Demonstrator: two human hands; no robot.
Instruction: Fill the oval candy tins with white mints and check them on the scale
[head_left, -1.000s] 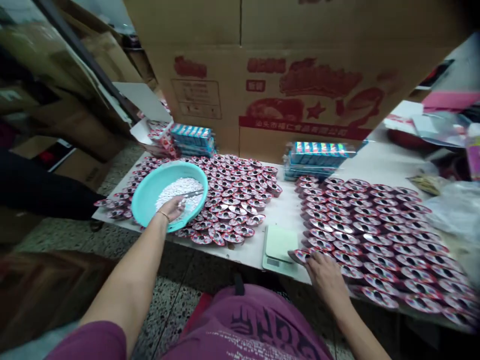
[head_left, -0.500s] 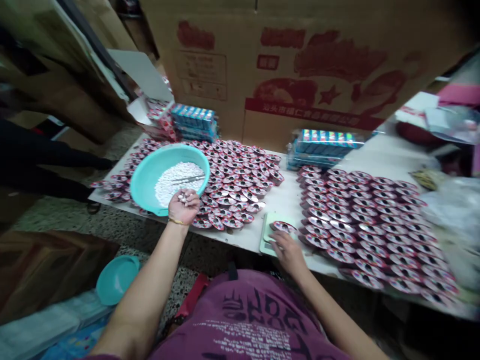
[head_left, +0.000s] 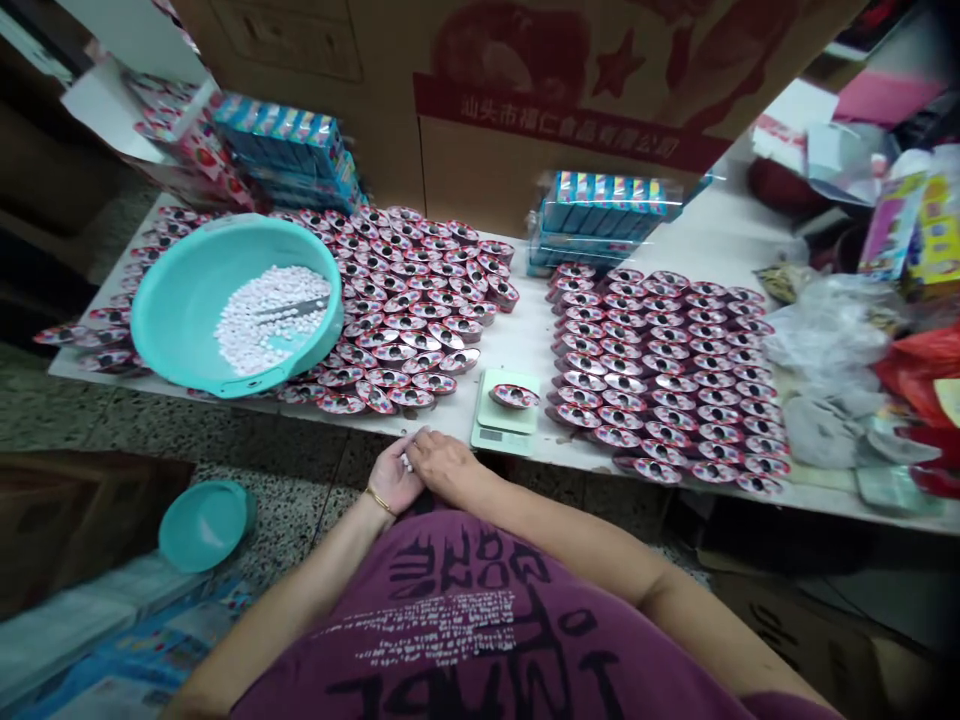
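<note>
Cupped in front of the shirt, my left hand (head_left: 396, 478) holds a few small white pellets (head_left: 406, 462) in its palm. My right hand (head_left: 448, 466) reaches over with bent fingers drawn together at that palm; what they pinch, if anything, is hidden. Just beyond my hands, a small pale-green scale (head_left: 504, 437) carries one oval, boat-shaped pack (head_left: 514, 396) with a red-edged, shiny top and a dark hole in the middle. To the left stands a turquoise basin (head_left: 161, 325) with a heap of white pellets (head_left: 262, 312) and metal tweezers (head_left: 292, 307) lying on them.
Loosely placed oval packs (head_left: 405, 322) surround the basin; neat rows of them (head_left: 667, 370) fill the right side. Blue boxes (head_left: 604, 205) in clear film and a big carton (head_left: 480, 170) stand behind. Plastic bags (head_left: 836, 330) lie far right. Another turquoise bowl (head_left: 202, 525) sits low left.
My left hand has moved from the basin's edge toward my body with the pellets. My right hand has left the pack on the scale and joined my left. The view has shifted.
</note>
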